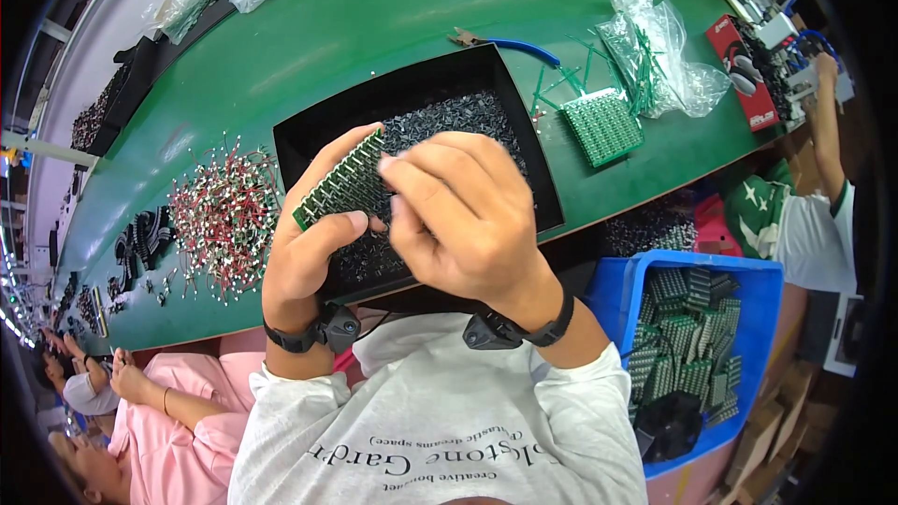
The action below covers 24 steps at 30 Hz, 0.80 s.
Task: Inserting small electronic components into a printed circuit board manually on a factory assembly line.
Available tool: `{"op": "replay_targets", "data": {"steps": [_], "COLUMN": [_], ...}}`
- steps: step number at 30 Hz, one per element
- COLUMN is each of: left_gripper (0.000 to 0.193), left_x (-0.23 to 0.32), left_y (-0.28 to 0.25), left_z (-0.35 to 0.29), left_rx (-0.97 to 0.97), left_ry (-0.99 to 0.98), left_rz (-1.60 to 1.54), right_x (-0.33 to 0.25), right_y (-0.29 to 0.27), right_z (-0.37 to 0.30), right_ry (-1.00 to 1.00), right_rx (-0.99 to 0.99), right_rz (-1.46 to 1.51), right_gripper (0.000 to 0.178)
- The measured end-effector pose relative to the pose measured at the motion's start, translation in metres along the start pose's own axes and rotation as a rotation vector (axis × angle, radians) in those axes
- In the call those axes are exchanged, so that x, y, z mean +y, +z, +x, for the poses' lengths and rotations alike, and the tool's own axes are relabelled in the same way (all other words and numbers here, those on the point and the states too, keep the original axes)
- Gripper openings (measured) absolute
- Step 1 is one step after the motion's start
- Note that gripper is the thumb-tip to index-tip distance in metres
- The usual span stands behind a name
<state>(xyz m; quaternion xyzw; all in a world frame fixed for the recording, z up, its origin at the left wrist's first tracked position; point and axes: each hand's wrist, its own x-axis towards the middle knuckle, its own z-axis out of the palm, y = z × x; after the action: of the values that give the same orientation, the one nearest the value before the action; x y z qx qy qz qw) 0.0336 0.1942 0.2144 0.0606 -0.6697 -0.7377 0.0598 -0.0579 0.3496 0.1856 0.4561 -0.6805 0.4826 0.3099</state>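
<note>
A small green board full of metal pins sits near the middle of the picture, tilted up on its edge. The left hand grips it from below, at about 7 o'clock from the board, with the thumb pressed on its lower edge and the fingers wrapped behind it. The right hand is just beside it at 3 o'clock. Its fingertips are pinched together and touch the board's right end. I cannot tell if they pinch a tiny part.

Both hands hover over a black tray filled with little dark grey parts. The tray rests on a long green table.

At 9 o'clock from the tray lies a heap of red and white wired parts. At 2 o'clock lies another green board, flat on the table, with a clear bag of green strips near it. Blue-handled cutters lie at 12 o'clock, just past the tray.

At 4 o'clock, below the table edge, a blue bin holds many more boards. A person in pink sits at 8 o'clock.
</note>
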Motion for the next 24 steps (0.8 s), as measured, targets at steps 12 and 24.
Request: {"op": "replay_targets", "data": {"steps": [12,24], "left_gripper": [0.077,0.080], "left_x": [0.000,-0.004], "left_y": [0.000,-0.006], "left_z": [-0.001,0.001], "left_rx": [-0.027,-0.028], "left_ry": [0.002,0.026], "left_rz": [-0.031,-0.011], "right_x": [0.001,0.004], "right_y": [-0.008,-0.010], "right_z": [-0.004,-0.005], "right_ry": [-0.031,-0.005], "right_rx": [-0.111,-0.132], "right_rz": [0.157,0.126], "right_gripper": [0.027,0.018]}}
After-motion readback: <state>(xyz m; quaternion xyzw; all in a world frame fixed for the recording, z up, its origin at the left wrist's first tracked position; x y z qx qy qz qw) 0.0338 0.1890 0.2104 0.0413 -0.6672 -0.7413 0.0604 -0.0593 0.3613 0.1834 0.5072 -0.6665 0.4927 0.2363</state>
